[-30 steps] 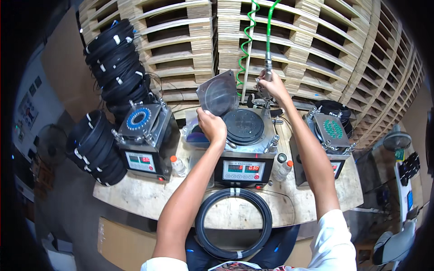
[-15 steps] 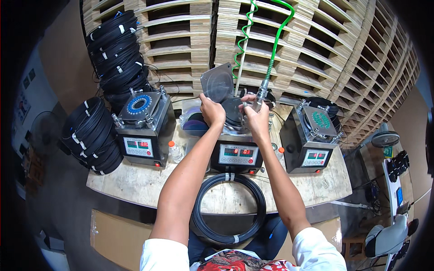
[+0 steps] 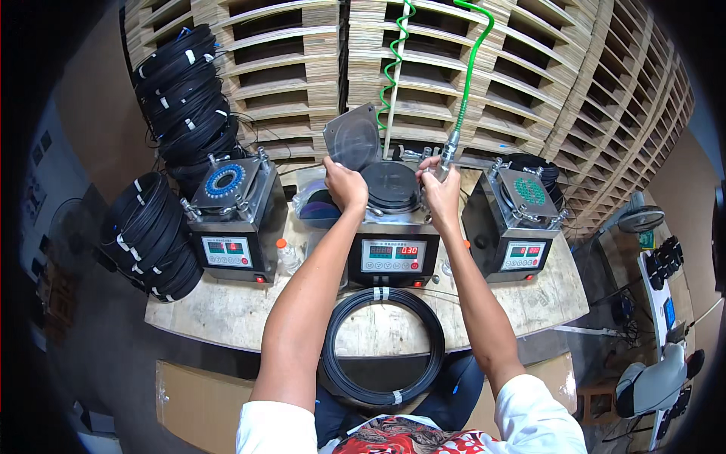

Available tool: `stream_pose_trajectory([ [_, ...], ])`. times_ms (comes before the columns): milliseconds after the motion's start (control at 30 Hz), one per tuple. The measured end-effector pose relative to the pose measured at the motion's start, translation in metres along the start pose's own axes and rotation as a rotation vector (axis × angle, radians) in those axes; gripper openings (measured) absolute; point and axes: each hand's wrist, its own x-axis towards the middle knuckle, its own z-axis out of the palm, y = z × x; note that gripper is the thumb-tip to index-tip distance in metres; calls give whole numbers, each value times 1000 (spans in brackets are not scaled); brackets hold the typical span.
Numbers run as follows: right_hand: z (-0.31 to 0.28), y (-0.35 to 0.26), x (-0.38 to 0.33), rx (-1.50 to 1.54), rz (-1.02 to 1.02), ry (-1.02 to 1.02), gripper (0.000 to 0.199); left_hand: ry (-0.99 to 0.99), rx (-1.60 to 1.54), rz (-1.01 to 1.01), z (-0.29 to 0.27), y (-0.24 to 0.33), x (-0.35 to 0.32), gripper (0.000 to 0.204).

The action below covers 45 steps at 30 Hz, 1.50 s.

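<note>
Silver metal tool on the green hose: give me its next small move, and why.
Probably angle the silver metal tool toward the black round disc: the disc lies uncovered, the left hand holds the grey square metal plate tilted aside, and the right hand grips the tool close by.

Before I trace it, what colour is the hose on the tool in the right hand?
The hose is bright green; it shows best in the head view.

From here I see stacked wooden pallets point(image 3: 324, 64) along the far side, pale wall point(image 3: 47, 185) left, grey floor point(image 3: 113, 333), fan point(image 3: 641, 219) right.
</note>
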Motion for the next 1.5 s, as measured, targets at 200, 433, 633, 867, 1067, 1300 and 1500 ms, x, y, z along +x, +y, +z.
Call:
stream_pose_trajectory([
  [200,-3,-1,7,167,-27,-5,11,-10,17,12,0,-3,-1,30],
  [433,23,-5,-15,247,82,-75,12,8,-48,18,6,-12,6,41],
  [633,50,-5,-1,291,10,27,11,-17,-115,9,11,-10,2,44],
  [867,69,-20,-9,357,46,-145,10,172,-151,80,7,-15,2,44],
  [1067,93,-49,15,481,-91,1,8,78,-70,-17,3,-7,-1,39],
  [1300,83,-15,39,339,-96,108,8,30,-80,-17,-5,-2,-6,31],
  [1500,35,17,70,169,-76,80,6,-29,-91,6,9,-6,-3,27],
])
